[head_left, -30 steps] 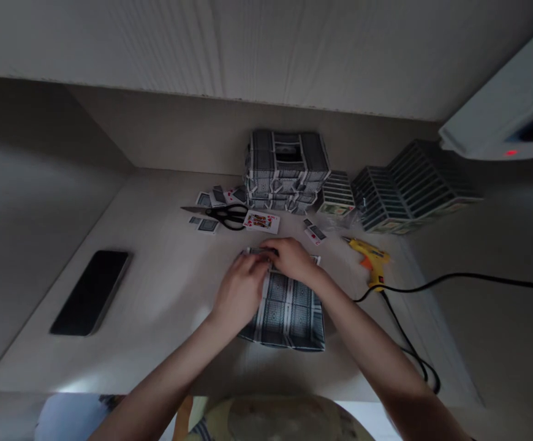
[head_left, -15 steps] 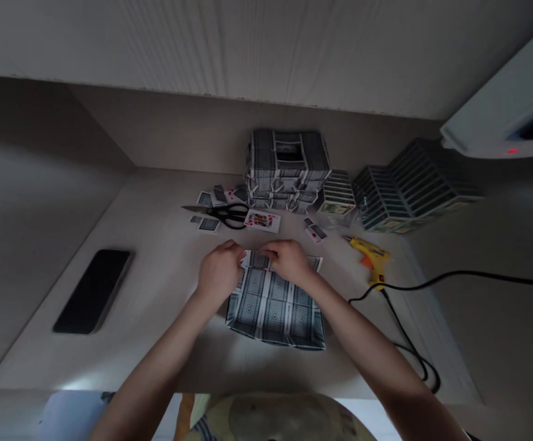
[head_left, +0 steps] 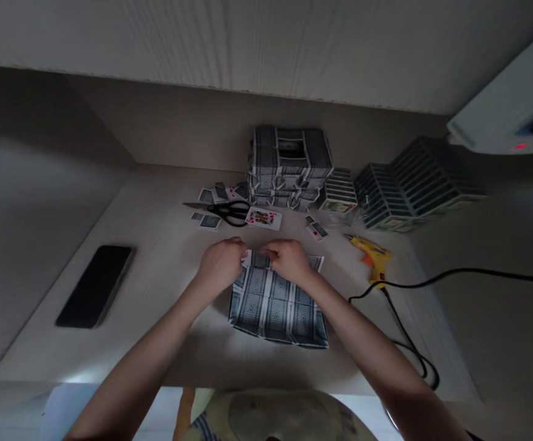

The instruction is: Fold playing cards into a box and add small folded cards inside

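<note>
One smartphone (head_left: 95, 286) lay far to the left on the desk (head_left: 156, 245), well apart from the work, perhaps so that it would not crowd the arms. Farther along, black-handled scissors (head_left: 223, 210) rested on cut card scraps, blades pointing left and handles within easy reach. Below them the left hand (head_left: 223, 262) curled at the far left corner of a panel of patterned playing cards (head_left: 275, 306); I could not tell whether its hidden fingertips gripped or merely steadied it. That panel sat squarely before the person's body, where both hands could meet over it. Behind it lay a red-suited court card (head_left: 263, 218), and against the back wall stood a box covered in card backs (head_left: 291, 162), out of the way. The right hand (head_left: 288, 260) had thumb and fingers closed on the panel's far edge, probably to hold it firm. Rows of stacked cards (head_left: 339, 188) filled the back right. Nearer, a yellow glue gun (head_left: 374, 257) lay on its side, nozzle leftward, its black cord (head_left: 454, 270) trailing clear of the panel.
</note>
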The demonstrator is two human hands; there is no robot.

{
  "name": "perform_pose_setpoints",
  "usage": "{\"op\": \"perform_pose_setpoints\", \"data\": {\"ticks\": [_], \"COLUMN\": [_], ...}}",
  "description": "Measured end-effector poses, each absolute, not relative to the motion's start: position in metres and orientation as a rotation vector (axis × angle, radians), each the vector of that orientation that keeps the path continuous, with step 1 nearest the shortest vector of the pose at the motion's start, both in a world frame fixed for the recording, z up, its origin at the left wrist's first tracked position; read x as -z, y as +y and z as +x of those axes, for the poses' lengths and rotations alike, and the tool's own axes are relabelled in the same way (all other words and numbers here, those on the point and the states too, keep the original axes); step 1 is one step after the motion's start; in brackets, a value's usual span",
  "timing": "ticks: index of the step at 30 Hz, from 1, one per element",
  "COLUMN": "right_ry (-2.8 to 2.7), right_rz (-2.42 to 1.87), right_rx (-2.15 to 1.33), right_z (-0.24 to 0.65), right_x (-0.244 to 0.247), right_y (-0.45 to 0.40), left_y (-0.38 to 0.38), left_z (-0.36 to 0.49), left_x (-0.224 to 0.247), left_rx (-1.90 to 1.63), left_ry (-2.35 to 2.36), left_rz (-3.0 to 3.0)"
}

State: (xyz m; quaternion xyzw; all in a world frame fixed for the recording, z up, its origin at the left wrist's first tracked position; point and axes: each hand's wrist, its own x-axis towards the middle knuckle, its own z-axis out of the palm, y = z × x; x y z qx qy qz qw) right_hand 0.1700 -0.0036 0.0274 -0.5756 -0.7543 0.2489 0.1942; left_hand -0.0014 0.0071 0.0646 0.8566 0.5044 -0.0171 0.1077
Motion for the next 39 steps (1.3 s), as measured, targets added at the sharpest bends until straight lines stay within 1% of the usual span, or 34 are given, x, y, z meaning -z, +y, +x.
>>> {"op": "perform_pose_setpoints", "data": {"ticks": [5,11,14,17,19,21,26,29,32,37,39], "right_ry": [-2.098,-2.105,-2.266,-2.340,-2.209,-1.972,-1.374,-1.251,-1.240,-1.152,-1.093], "right_rz": [-1.540,-1.571,-1.576,-1.498,-1.368,-1.258,-1.304,-1.241,-1.222,-1.287,-1.295], "right_rx": [-0.789,-0.871,-1.060,-1.428,-1.724,-1.929,-2.238,-2.323,-2.321,-2.338,-2.351], "right_z": [0.165,0.169,0.181,0.194,0.201,0.204,0.202,0.200,0.200,0.203,0.204], "right_x": [-0.036,-0.036,-0.043,-0.055,-0.061,-0.063,-0.058,-0.061,-0.065,-0.055,-0.050], "right_y": [-0.003,-0.002,0.004,0.011,0.014,0.015,0.016,0.016,0.014,0.006,0.003], "left_y": [0.003,-0.012,-0.019,-0.026,-0.028,-0.029,-0.023,-0.018,-0.016,-0.025,-0.027], "left_z": [-0.002,0.000,0.003,0.005,0.004,0.003,0.000,-0.002,-0.005,-0.008,-0.006], "left_x": [-0.058,-0.047,-0.047,-0.051,-0.054,-0.056,-0.061,-0.065,-0.066,-0.060,-0.058], "left_rx": [-0.037,-0.230,-0.286,-0.361,-0.435,-0.511,-0.690,-0.780,-0.748,-0.414,-0.371], "left_ry": [1.449,1.562,1.607,1.614,1.573,1.539,1.510,1.455,1.371,1.106,1.092], "left_rz": [2.458,2.308,2.257,2.199,2.164,2.118,1.930,1.732,1.488,1.089,1.043]}}
